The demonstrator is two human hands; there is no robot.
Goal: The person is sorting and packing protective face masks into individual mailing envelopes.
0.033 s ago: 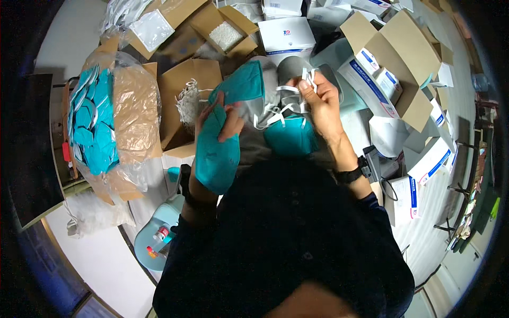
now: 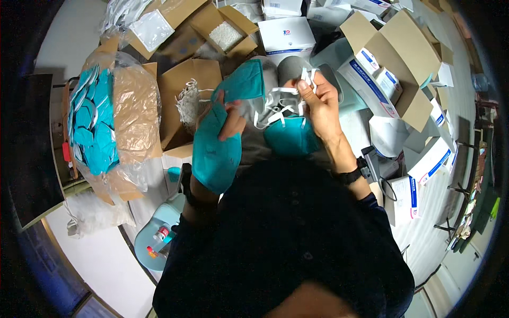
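Note:
My left hand point(image 2: 232, 123) is closed on a folded teal face mask point(image 2: 214, 159), its fingers over the upper part. Beyond that hand lies a second teal mask point(image 2: 243, 80), and I cannot tell whether my fingers touch it too. Between thumb and fingers, my right hand point(image 2: 322, 103) pinches white elastic straps point(image 2: 307, 78). More looped straps hang between the two hands. Below the straps, a teal mask point(image 2: 290, 137) with white bands rests on my grey-clad lap.
At the left, a plastic-lined carton point(image 2: 137, 100) holds many teal masks. An open box point(image 2: 204, 69) beside it has white straps in it. Cartons and white boxes point(image 2: 287, 36) crowd the far side and right. A light-blue bin point(image 2: 143, 241) with a bottle stands lower left.
The mask in my left hand has tilted slightly, its lower end moving a little left. The straps between my hands have shifted slightly. My right hand keeps its pinch.

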